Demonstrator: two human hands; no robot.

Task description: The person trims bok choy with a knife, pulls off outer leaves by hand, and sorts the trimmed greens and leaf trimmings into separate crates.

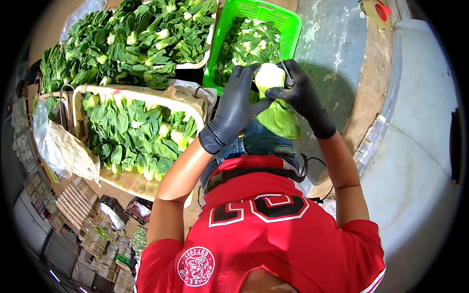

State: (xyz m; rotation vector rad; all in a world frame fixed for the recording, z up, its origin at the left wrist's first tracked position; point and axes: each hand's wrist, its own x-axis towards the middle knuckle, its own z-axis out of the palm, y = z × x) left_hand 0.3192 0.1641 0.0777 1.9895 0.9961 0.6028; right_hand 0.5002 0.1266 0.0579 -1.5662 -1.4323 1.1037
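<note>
Both hands wear black gloves and meet in front of my waist around one head of bok choy (269,77). Its pale base points up and away from me, and a green leaf hangs down toward my jeans. My left hand (235,105) grips it from the left side. In my right hand (304,93) is a small knife (287,73), its thin metal blade close against the base; my right thumb presses on the bok choy. Just beyond my hands stands a bright green plastic basket (294,36) with cut leaves and pale trimmings (249,44) in it.
To the left, a pale crate (139,91) holds rows of bok choy (132,129). Another heap of bok choy (132,44) lies behind it. Plastic bags (49,139) hang at the left. A tape roll (378,13) lies at the upper right, near a white surface (415,122).
</note>
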